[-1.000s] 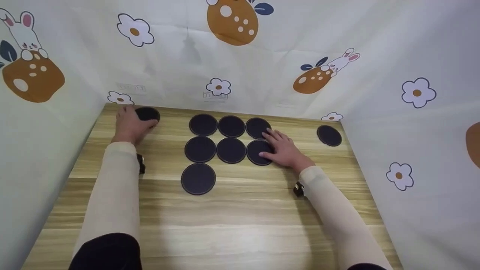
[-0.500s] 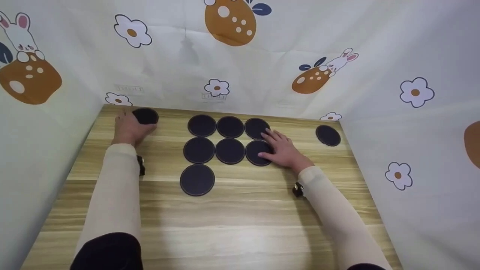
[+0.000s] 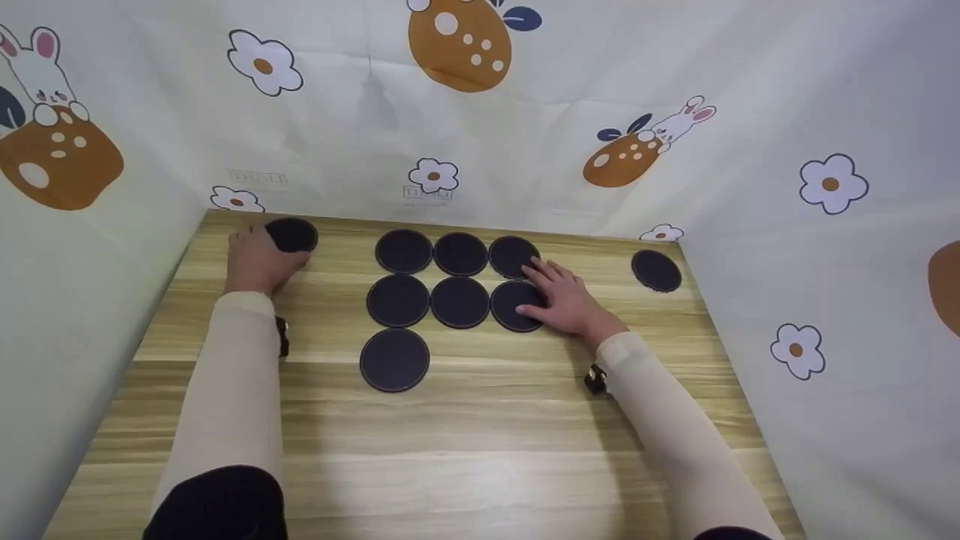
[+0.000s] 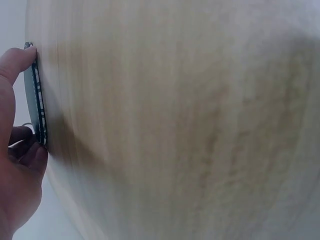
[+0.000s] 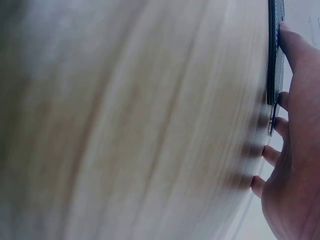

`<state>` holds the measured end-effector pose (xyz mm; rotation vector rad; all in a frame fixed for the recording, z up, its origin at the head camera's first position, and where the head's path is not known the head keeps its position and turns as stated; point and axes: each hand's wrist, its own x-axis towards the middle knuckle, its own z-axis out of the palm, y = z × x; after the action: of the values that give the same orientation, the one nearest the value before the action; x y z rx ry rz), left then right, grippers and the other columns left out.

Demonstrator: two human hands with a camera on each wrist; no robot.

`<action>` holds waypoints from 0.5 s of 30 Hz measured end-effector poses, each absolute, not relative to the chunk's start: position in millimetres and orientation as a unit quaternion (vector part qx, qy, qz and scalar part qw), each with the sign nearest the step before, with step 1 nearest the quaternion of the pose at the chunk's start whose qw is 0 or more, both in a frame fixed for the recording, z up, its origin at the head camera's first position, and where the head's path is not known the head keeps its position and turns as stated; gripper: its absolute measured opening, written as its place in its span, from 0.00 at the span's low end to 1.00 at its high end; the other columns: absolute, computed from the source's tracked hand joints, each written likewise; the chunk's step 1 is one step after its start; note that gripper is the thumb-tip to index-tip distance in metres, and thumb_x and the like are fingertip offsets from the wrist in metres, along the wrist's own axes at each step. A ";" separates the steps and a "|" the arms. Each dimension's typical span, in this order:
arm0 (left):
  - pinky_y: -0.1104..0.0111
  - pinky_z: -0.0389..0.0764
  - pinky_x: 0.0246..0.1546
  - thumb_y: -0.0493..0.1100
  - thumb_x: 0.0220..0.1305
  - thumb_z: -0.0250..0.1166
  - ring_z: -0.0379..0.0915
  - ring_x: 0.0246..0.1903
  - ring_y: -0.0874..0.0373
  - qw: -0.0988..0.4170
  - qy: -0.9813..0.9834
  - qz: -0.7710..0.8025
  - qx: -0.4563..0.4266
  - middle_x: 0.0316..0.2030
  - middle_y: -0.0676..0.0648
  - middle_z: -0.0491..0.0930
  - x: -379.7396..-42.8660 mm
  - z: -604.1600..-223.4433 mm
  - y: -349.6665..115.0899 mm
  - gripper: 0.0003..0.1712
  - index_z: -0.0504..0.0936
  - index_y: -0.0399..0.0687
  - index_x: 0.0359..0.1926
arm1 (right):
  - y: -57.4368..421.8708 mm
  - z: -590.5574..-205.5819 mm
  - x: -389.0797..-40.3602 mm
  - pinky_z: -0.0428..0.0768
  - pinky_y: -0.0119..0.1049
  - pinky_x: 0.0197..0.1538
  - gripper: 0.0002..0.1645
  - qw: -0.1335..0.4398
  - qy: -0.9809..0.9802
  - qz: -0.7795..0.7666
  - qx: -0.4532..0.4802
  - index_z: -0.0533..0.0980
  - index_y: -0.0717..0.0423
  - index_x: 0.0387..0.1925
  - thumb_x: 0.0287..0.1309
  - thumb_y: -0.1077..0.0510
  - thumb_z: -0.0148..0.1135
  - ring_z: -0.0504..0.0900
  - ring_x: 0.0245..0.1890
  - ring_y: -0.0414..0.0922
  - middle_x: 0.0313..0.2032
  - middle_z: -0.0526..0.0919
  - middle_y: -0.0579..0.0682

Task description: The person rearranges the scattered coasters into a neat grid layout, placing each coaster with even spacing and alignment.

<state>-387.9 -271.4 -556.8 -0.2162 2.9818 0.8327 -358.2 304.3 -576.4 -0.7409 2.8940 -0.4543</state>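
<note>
Round black coasters with stitched rims lie in a group on the wooden table. Three form the back row, including a back right coaster (image 3: 511,253). Three more make the middle row, and a single front coaster (image 3: 395,360) sits below its left end. At the far left, my left hand (image 3: 259,260) grips another coaster (image 3: 296,234) by its edges; the left wrist view has this coaster (image 4: 35,95) between thumb and curled fingers. My right hand (image 3: 566,300) rests with spread fingers on the group's right side, its thumb on the middle row's right coaster (image 3: 510,304).
One more coaster (image 3: 656,271) lies apart near the table's right back corner. Pale cloth walls (image 3: 330,127) with printed flowers and rabbits enclose the table (image 3: 480,442) at the back, left and right.
My left hand has shifted very slightly toward me with its coaster. The right hand and the grouped coasters have stayed in place, apart from a small camera shift.
</note>
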 end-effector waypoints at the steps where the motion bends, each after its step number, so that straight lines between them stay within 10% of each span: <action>1: 0.34 0.56 0.78 0.62 0.66 0.73 0.48 0.76 0.17 0.018 0.961 0.266 -0.070 0.76 0.12 0.54 -387.7 -556.8 -271.5 0.64 0.56 0.10 0.76 | 304.1 -576.4 -358.5 0.54 0.76 0.79 0.56 0.060 0.956 -0.149 -0.246 0.58 0.47 0.89 0.73 0.27 0.63 0.49 0.87 0.65 0.89 0.52 0.54; 15: 0.33 0.65 0.74 0.64 0.62 0.76 0.56 0.71 0.19 0.015 0.965 0.252 -0.069 0.72 0.11 0.58 -384.2 -557.8 -271.7 0.63 0.65 0.10 0.71 | 303.7 -575.7 -357.6 0.55 0.75 0.79 0.56 0.053 0.956 -0.145 -0.248 0.59 0.48 0.89 0.72 0.28 0.64 0.50 0.86 0.66 0.88 0.53 0.55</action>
<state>-384.2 -271.7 -557.8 -0.2161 3.0039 0.7850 -357.6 303.7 -575.7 -0.7527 2.9082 -0.4417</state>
